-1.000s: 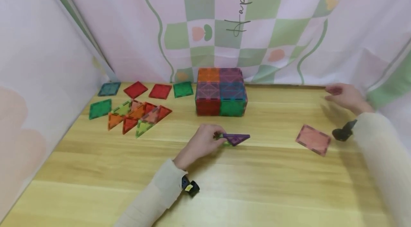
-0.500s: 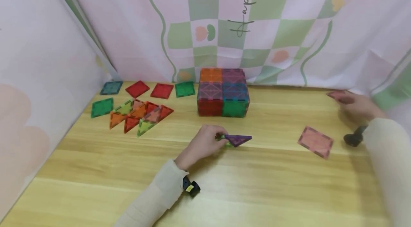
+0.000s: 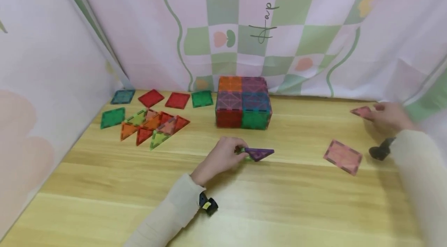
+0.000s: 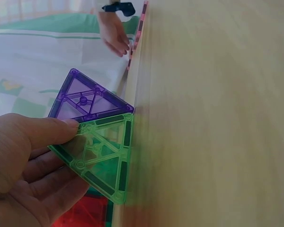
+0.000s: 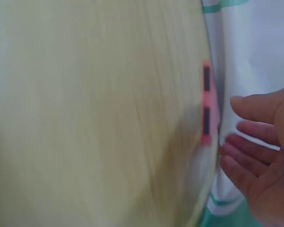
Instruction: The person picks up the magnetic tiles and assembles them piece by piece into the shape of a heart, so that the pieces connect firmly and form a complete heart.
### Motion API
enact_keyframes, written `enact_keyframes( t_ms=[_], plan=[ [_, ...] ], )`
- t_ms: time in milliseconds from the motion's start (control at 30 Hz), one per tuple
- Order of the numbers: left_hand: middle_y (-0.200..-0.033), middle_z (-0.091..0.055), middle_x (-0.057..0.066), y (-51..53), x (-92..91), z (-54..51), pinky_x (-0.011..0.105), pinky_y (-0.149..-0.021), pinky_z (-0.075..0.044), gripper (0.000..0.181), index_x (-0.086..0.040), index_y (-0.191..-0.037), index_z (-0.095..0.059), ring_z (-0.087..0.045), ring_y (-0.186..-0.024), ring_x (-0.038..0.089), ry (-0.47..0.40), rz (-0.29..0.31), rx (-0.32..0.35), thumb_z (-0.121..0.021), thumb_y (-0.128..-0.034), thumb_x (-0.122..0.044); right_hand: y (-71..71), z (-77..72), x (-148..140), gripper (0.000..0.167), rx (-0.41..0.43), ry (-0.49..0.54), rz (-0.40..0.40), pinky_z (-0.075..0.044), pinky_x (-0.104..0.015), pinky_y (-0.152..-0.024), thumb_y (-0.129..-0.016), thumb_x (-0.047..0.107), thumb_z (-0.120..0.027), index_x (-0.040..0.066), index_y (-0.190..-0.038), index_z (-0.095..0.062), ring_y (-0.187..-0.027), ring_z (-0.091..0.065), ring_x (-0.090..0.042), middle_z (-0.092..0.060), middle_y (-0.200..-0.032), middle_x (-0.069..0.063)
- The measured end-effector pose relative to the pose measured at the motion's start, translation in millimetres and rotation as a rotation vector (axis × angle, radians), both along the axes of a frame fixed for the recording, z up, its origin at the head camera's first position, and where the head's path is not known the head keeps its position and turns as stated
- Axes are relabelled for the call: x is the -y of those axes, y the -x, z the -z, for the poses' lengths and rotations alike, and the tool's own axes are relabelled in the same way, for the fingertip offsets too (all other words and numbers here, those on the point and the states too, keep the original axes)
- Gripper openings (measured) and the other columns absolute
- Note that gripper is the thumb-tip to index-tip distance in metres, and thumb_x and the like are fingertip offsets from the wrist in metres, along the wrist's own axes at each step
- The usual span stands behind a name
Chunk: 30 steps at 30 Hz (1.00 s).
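My left hand (image 3: 221,157) pinches a clear green triangular magnetic tile (image 4: 102,153) between thumb and fingers, just above the table. A purple triangular tile (image 4: 87,99) joins it along one edge, tilted against it. At the far right, my right hand (image 3: 391,117) is beside a small pink magnetic tile (image 3: 362,112), whose right end the fingers hide in the head view. In the right wrist view, the thumb stands apart from the loosely bent fingers, with nothing between them. Closer to me, a pink rectangular tile (image 3: 343,156) lies flat.
A block of coloured tiles (image 3: 243,103) stands by the back curtain (image 3: 223,6). Red tiles (image 3: 177,100), green tiles (image 3: 113,117) and a blue tile (image 3: 122,96) lie at the left, around a patch of several joined triangles (image 3: 153,122). A white wall panel (image 3: 45,64) borders the left side.
My right hand has gone down and right over the small pink tile, then slightly back left; more of the tile shows now. The left hand keeps its hold, nearly still.
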<state>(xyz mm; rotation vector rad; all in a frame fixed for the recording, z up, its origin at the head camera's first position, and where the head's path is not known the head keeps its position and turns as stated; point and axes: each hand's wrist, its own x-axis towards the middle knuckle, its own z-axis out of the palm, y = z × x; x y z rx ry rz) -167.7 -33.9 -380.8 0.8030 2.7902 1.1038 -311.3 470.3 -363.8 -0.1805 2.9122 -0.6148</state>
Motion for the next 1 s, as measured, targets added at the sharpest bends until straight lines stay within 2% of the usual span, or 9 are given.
enact_keyframes(
  t_ms=[33,100,233,400,500,633,700,867,1000],
  plan=[
    [-0.096,-0.072,0.006,-0.5,-0.6,0.2,0.018,-0.071,-0.050,0.016,-0.005,-0.101,-0.072,-0.064,-0.080,0.011,-0.002,0.003,0.002,-0.067,-0.0887,-0.014,0.1,0.7,1.4,0.066,0.006,-0.012,-0.004,-0.039,-0.065,-0.084,-0.099,0.037,-0.045,-0.023,-0.127,-0.038,-0.107,-0.040,-0.065,-0.039,-0.123,-0.048],
    [-0.096,-0.072,0.006,-1.1,-1.8,0.5,0.018,-0.072,-0.050,0.016,-0.005,-0.101,-0.072,-0.064,-0.081,0.012,-0.004,0.006,0.008,-0.067,-0.0887,-0.013,0.8,2.5,4.1,0.065,0.037,-0.017,-0.005,-0.041,-0.061,-0.084,-0.100,0.041,-0.042,-0.018,-0.127,-0.043,-0.107,-0.044,-0.062,-0.046,-0.122,-0.045],
    [-0.096,-0.072,0.005,-2.1,-3.9,0.4,0.017,-0.072,-0.050,0.016,-0.006,-0.102,-0.072,-0.064,-0.081,0.011,0.003,0.010,0.004,-0.067,-0.0890,-0.014,3.5,3.3,7.0,0.062,0.047,-0.003,-0.042,-0.040,-0.059,-0.085,-0.096,0.037,-0.055,-0.016,-0.127,-0.044,-0.106,-0.049,-0.055,-0.053,-0.118,-0.040],
    [-0.096,-0.072,0.004,-0.9,-2.5,-0.6,0.017,-0.071,-0.049,0.017,-0.007,-0.103,-0.072,-0.063,-0.081,0.010,0.007,0.005,-0.009,-0.067,-0.0896,-0.016,13.6,2.5,17.3,0.074,0.016,-0.026,-0.141,-0.035,-0.063,-0.093,-0.087,0.022,-0.069,-0.021,-0.134,-0.030,-0.113,-0.042,-0.060,-0.040,-0.128,-0.045],
    [-0.096,-0.072,0.004,0.0,-1.2,-0.3,0.017,-0.071,-0.049,0.017,-0.007,-0.102,-0.072,-0.062,-0.080,0.010,0.005,0.000,-0.010,-0.067,-0.0894,-0.016,18.5,3.0,30.3,0.071,-0.013,-0.072,-0.223,-0.046,-0.052,-0.088,-0.083,0.018,-0.072,-0.018,-0.134,-0.036,-0.104,-0.055,-0.051,-0.048,-0.124,-0.041],
    [-0.096,-0.073,0.005,0.3,-0.6,1.4,0.016,-0.071,-0.049,0.016,-0.007,-0.101,-0.073,-0.063,-0.080,0.009,-0.006,0.002,-0.011,-0.067,-0.0890,-0.015,17.7,3.3,50.8,0.053,0.009,-0.016,-0.297,-0.049,-0.026,-0.078,-0.082,0.016,-0.073,-0.014,-0.122,-0.052,-0.089,-0.063,-0.021,-0.062,-0.109,-0.029],
    [-0.096,-0.073,0.005,0.3,-0.3,2.3,0.016,-0.071,-0.049,0.015,-0.007,-0.101,-0.073,-0.063,-0.081,0.010,-0.009,0.003,-0.012,-0.067,-0.0889,-0.014,17.3,3.8,60.1,0.052,0.044,0.018,-0.291,-0.047,-0.022,-0.079,-0.083,0.019,-0.073,-0.012,-0.121,-0.054,-0.092,-0.061,-0.019,-0.063,-0.110,-0.025],
    [-0.096,-0.073,0.005,0.1,0.7,3.6,0.017,-0.071,-0.049,0.016,-0.007,-0.101,-0.073,-0.063,-0.081,0.010,-0.012,0.002,-0.019,-0.067,-0.0887,-0.014,21.1,5.8,76.6,0.068,0.075,0.001,-0.255,-0.046,-0.049,-0.092,-0.083,0.026,-0.072,-0.019,-0.126,-0.044,-0.105,-0.056,-0.043,-0.055,-0.116,-0.035],
    [-0.095,-0.073,0.005,0.7,1.0,3.4,0.017,-0.071,-0.049,0.016,-0.007,-0.101,-0.073,-0.063,-0.080,0.010,-0.008,0.008,-0.033,-0.067,-0.0891,-0.015,23.5,9.0,82.7,0.062,0.085,0.070,-0.232,-0.050,-0.032,-0.083,-0.079,0.017,-0.076,-0.020,-0.118,-0.045,-0.091,-0.060,-0.028,-0.059,-0.105,-0.030]
  ],
)
